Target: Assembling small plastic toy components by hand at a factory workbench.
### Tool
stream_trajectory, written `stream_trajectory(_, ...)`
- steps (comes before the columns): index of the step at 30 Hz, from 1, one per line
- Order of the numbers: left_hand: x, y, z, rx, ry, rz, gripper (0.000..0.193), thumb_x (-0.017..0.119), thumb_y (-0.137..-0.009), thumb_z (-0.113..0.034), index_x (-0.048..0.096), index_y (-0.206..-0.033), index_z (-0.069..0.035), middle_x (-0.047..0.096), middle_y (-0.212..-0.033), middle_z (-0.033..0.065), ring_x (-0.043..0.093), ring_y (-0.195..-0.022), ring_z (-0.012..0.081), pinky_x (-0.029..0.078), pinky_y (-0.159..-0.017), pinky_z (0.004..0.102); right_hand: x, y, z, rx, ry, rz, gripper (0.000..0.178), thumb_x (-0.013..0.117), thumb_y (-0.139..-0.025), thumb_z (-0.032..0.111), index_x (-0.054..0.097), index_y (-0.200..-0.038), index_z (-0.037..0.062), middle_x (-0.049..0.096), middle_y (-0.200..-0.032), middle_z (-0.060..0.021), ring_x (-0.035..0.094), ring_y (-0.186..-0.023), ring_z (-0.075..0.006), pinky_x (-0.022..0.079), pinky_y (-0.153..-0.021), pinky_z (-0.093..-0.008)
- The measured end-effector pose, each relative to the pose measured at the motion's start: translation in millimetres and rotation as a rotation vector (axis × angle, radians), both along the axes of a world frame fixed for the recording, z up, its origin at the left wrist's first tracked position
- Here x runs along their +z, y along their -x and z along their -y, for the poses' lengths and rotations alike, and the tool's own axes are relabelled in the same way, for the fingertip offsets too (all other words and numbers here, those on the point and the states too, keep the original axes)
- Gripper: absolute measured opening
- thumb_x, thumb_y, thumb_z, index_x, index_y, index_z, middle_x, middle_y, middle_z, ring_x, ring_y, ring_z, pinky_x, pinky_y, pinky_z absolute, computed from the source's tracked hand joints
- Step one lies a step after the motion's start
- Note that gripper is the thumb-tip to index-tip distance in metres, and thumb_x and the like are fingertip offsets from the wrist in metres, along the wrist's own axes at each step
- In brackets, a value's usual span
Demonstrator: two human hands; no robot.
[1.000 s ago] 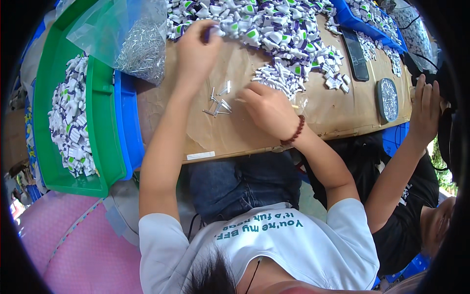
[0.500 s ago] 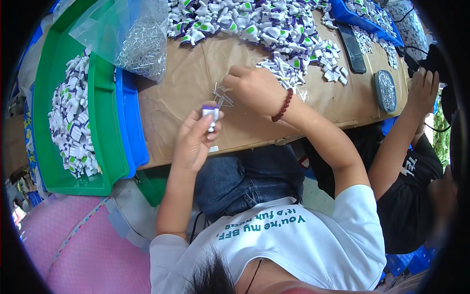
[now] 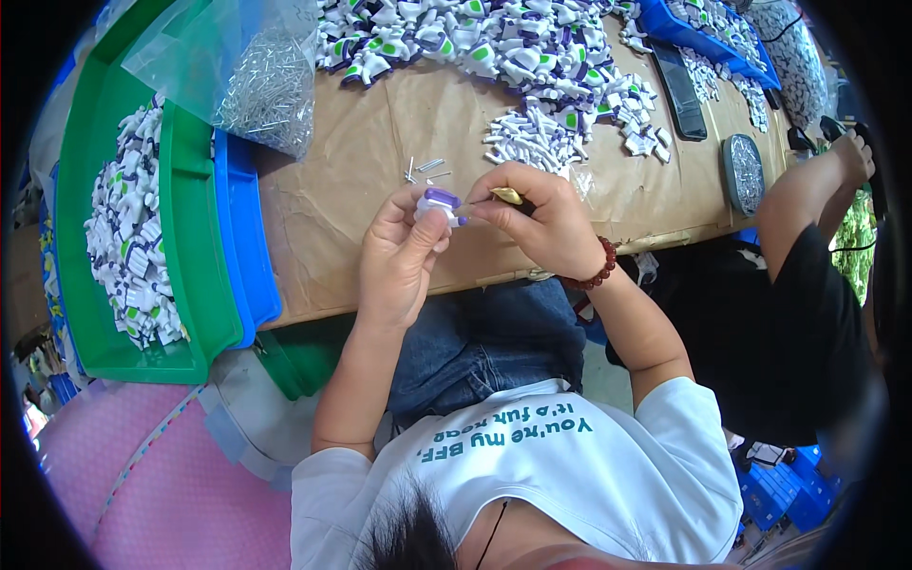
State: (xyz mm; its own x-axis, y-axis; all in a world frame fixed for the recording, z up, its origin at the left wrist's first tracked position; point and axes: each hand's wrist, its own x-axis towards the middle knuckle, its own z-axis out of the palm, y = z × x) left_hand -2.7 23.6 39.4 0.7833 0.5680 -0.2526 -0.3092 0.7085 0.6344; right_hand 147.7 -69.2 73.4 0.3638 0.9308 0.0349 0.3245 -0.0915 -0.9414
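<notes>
In my left hand (image 3: pixel 399 252), fingers closed, is a small white and purple plastic part (image 3: pixel 440 201), pinched between thumb and fingers. My right hand (image 3: pixel 546 223) comes up to that part from the right, thumb and index finger pinched at its side. A small gold-coloured piece (image 3: pixel 506 195) shows between its fingers; its kind is unclear, and whether a pin is at the fingertips is too small to tell. Just beyond my hands, a few loose metal pins (image 3: pixel 425 171) lie on the brown paper-covered table (image 3: pixel 370 123).
A green bin (image 3: pixel 204 275) of white and purple parts stands left, beside a blue bin (image 3: pixel 249 256). A clear bag of pins (image 3: pixel 271 95) sits near them. Piled parts (image 3: pixel 475 47), white pegs (image 3: pixel 532 141), a phone (image 3: pixel 679 90) and a pin dish (image 3: pixel 745 174) lie farther off. A co-worker's arm (image 3: pixel 807 195) is right.
My right hand has left the loose pins and moved down to the part. My left hand has raised and turned the part. Fewer pins show, and the co-worker's arm has shifted.
</notes>
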Motion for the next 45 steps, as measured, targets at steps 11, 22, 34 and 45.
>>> stream_trajectory(11, 4, -5, 11, 0.016, -0.145, -0.102, 0.021, 0.060, -0.087, -0.008, 0.056, -0.107, -0.004, 0.061, -0.092, 0.0034, 0.056, -0.083, 0.0077, 0.046, -0.072, 0.0203, -6, 16, 6, -0.186, -0.074, -0.146, 0.010, 0.067, -0.076, 0.003, 0.062, -0.086, 0.0018, 0.063, -0.075, -0.0063, 0.058, -0.068, -0.0124, 0.046, -0.063, -0.0257)
stream_trajectory(22, -19, -15, 24, -0.105, -0.183, -0.173, 0.024, 0.054, -0.090, -0.007, 0.053, -0.114, -0.003, 0.062, -0.100, 0.0127, 0.063, -0.092, 0.0194, 0.053, -0.077, 0.0260, -4, -49, 42, -0.285, 0.089, 0.282, 0.009, 0.063, -0.079, 0.006, 0.063, -0.087, 0.0034, 0.065, -0.077, -0.0092, 0.061, -0.069, -0.0155, 0.047, -0.064, -0.0261)
stream_trajectory(34, -31, -24, 20, -0.308, -0.049, -0.157, 0.021, 0.055, -0.090, -0.010, 0.051, -0.108, -0.001, 0.062, -0.100, 0.0158, 0.064, -0.091, 0.0231, 0.054, -0.074, 0.0250, -33, -84, 52, -0.301, 0.177, 0.531, 0.014, 0.062, -0.078, 0.008, 0.063, -0.091, 0.0027, 0.059, -0.082, -0.0134, 0.058, -0.074, -0.0311, 0.046, -0.066, -0.0369)
stream_trajectory(45, -24, -28, 14, -0.322, 0.061, -0.192, 0.022, 0.058, -0.088, -0.008, 0.050, -0.106, 0.002, 0.062, -0.098, 0.0126, 0.065, -0.086, 0.0213, 0.054, -0.073, 0.0245, -16, -36, 35, 0.059, 0.064, 0.267, 0.012, 0.067, -0.074, 0.007, 0.065, -0.085, 0.0019, 0.062, -0.077, -0.0123, 0.061, -0.072, -0.0276, 0.048, -0.063, -0.0338)
